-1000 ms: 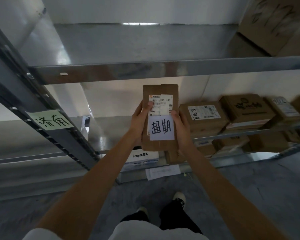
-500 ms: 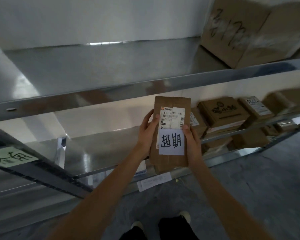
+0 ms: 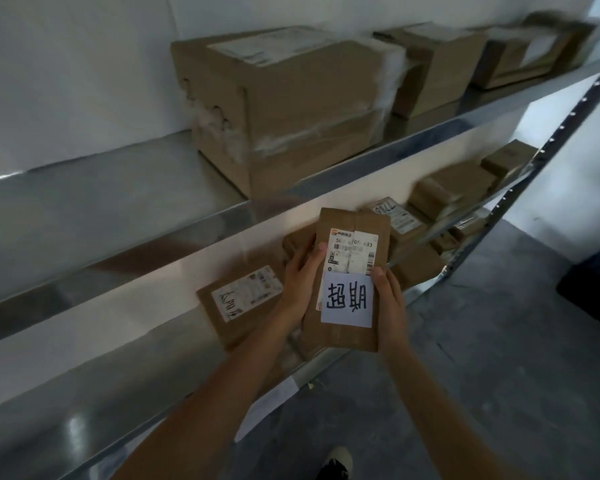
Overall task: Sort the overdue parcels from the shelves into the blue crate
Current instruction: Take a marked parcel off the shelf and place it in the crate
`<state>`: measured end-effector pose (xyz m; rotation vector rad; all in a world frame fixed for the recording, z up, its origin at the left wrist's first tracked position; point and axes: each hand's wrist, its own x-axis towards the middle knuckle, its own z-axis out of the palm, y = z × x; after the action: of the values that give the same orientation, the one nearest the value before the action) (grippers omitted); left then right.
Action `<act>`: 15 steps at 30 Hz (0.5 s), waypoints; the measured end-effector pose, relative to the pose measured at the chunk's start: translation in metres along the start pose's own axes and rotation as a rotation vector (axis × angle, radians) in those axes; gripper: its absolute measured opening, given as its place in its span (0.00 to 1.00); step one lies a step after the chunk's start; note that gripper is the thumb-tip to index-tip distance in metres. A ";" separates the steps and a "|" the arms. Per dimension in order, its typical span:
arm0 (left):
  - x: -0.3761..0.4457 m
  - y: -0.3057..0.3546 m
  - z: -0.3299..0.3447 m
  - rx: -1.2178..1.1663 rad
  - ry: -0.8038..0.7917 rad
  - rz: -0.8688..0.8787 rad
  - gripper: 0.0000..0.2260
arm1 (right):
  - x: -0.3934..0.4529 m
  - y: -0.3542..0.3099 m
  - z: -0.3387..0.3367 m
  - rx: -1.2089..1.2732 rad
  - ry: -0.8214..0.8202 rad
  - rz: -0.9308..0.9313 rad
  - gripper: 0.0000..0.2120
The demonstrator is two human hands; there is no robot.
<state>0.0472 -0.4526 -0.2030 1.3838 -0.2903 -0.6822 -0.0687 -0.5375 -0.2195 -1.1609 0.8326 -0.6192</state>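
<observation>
A shoe (image 3: 336, 462) stands on the grey floor (image 3: 499, 393) at the bottom edge. Above it, both hands grasp a flat brown parcel (image 3: 343, 337) upright in front of the shelves: the left hand (image 3: 300, 282) curls round its left edge, the right hand (image 3: 388, 299) round its right. A white note (image 3: 347, 303) with handwritten characters sits under its shipping label (image 3: 352, 251). Behind, small parcels (image 3: 239, 306) lie on the lower shelf (image 3: 136, 368). A large taped box (image 3: 284, 105) rests on the upper shelf (image 3: 101, 202).
</observation>
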 end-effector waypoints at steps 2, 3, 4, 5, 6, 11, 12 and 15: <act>0.015 0.001 0.035 0.025 -0.049 -0.010 0.16 | 0.018 -0.010 -0.026 0.020 0.043 -0.032 0.19; 0.023 -0.001 0.053 0.032 -0.079 -0.009 0.16 | 0.027 -0.015 -0.040 0.027 0.064 -0.045 0.18; 0.031 -0.003 0.071 0.043 -0.102 -0.004 0.16 | 0.034 -0.021 -0.055 0.033 0.083 -0.056 0.18; 0.039 -0.006 0.090 0.062 -0.124 0.010 0.17 | 0.043 -0.026 -0.069 0.042 0.103 -0.065 0.18; 0.047 -0.009 0.109 0.087 -0.148 0.028 0.20 | 0.051 -0.032 -0.084 0.055 0.123 -0.077 0.17; 0.070 -0.021 0.201 0.165 -0.250 0.042 0.12 | 0.083 -0.058 -0.152 0.092 0.282 -0.121 0.16; 0.073 -0.024 0.218 0.185 -0.283 0.047 0.08 | 0.090 -0.062 -0.165 0.095 0.318 -0.119 0.17; 0.085 -0.030 0.261 0.261 -0.347 0.066 0.12 | 0.112 -0.073 -0.202 0.095 0.387 -0.135 0.20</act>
<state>-0.0435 -0.7133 -0.1993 1.4907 -0.7179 -0.8510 -0.1734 -0.7558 -0.2110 -1.0309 1.0439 -1.0052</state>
